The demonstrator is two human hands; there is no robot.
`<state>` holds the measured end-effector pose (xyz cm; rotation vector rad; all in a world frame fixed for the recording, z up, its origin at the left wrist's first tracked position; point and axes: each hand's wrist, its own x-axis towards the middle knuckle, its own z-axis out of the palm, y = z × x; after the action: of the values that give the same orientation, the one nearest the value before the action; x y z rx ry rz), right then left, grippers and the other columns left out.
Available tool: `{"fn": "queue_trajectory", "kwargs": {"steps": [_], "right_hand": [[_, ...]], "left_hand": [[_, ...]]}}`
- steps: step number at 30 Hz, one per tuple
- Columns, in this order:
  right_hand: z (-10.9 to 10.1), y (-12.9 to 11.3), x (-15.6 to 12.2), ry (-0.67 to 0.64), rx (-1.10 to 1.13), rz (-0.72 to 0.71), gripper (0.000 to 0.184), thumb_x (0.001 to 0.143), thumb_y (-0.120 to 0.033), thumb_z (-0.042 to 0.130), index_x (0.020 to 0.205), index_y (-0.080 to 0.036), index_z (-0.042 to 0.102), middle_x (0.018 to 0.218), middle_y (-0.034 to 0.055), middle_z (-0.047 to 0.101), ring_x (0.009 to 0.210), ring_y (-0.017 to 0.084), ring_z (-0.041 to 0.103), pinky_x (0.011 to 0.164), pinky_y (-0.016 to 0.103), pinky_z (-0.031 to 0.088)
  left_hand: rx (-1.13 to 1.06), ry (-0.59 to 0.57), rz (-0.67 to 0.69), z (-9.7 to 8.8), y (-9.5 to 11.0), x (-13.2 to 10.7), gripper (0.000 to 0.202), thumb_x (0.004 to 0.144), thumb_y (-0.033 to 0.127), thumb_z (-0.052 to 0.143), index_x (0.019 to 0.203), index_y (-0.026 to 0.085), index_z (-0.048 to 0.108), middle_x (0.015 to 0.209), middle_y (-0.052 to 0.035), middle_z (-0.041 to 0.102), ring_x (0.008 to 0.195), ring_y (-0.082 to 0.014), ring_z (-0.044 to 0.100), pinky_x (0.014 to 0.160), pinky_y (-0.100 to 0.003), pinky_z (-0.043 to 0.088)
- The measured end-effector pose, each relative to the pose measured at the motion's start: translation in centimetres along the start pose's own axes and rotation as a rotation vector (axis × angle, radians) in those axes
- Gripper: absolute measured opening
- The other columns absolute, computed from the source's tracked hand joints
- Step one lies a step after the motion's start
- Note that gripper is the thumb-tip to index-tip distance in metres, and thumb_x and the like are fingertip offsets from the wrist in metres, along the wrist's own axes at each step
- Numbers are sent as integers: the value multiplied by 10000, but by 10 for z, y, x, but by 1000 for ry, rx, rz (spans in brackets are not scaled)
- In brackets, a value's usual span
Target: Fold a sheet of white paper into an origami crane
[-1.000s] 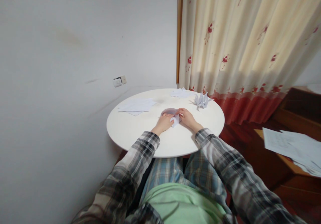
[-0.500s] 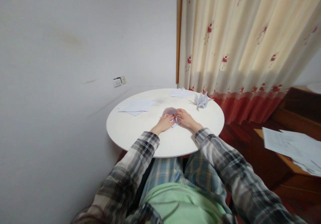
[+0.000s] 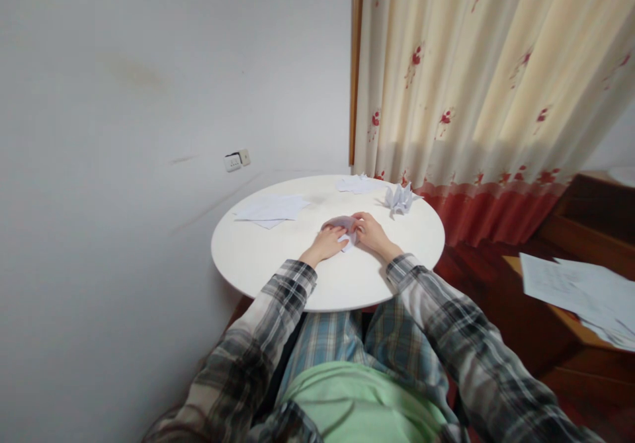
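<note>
A folded piece of white paper (image 3: 349,239) lies on the round white table (image 3: 268,258) between my hands. My left hand (image 3: 329,241) rests over its left side, fingers pressed down onto it. At the paper's right edge, my right hand (image 3: 370,233) pinches it between thumb and fingers. The far part of the paper stands up slightly behind my fingertips. Its lower folds are partly covered by my left hand.
Loose white sheets (image 3: 272,209) lie at the table's left back. Other paper pieces (image 3: 354,184) sit at the far edge. Folded paper shapes (image 3: 399,200) are clustered at right. Printed sheets (image 3: 575,291) lie on wooden furniture (image 3: 536,327). A wall (image 3: 149,231) stands close on the left.
My right hand has shifted slightly up and right along the paper's edge, showing more of the paper between my hands. My left hand stays almost in place.
</note>
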<state>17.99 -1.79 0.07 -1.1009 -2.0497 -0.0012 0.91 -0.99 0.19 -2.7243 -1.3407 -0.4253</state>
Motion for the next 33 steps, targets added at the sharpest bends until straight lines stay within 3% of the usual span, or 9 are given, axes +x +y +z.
{"fn": "queue_trajectory", "kwargs": {"steps": [12, 20, 27, 33], "right_hand": [[-3, 7, 0, -48, -45, 109, 229, 684, -70, 468, 750, -183, 657, 1014, 48, 566, 974, 171, 498, 899, 287, 378], [5, 18, 3, -118, -2, 38, 161, 777, -146, 495, 851, -153, 637, 992, 77, 573, 946, 169, 507, 865, 294, 385], [8, 20, 2, -74, -32, -51, 139, 798, -132, 489, 838, -146, 621, 930, 82, 571, 892, 163, 498, 809, 281, 401], [6, 13, 0, -34, -134, -77, 164, 787, -114, 498, 867, -171, 629, 979, 77, 562, 932, 169, 487, 805, 273, 405]], "left_hand": [[72, 9, -8, -3, 0, -2, 396, 851, 336, 368, 1194, 201, 510, 1261, -56, 514, 1184, -224, 414, 1016, -349, 260], [91, -20, 8, -1, -1, -2, 400, 873, 346, 338, 1216, 216, 499, 1274, -66, 501, 1196, -222, 405, 1025, -356, 244], [138, 10, 118, 7, -2, 1, 359, 891, 316, 318, 1144, 200, 546, 1231, -69, 535, 1139, -191, 456, 1000, -352, 270], [202, -49, 253, 12, -6, 5, 324, 886, 145, 305, 1092, 160, 553, 1226, -72, 540, 1196, -152, 405, 975, -332, 286]]}}
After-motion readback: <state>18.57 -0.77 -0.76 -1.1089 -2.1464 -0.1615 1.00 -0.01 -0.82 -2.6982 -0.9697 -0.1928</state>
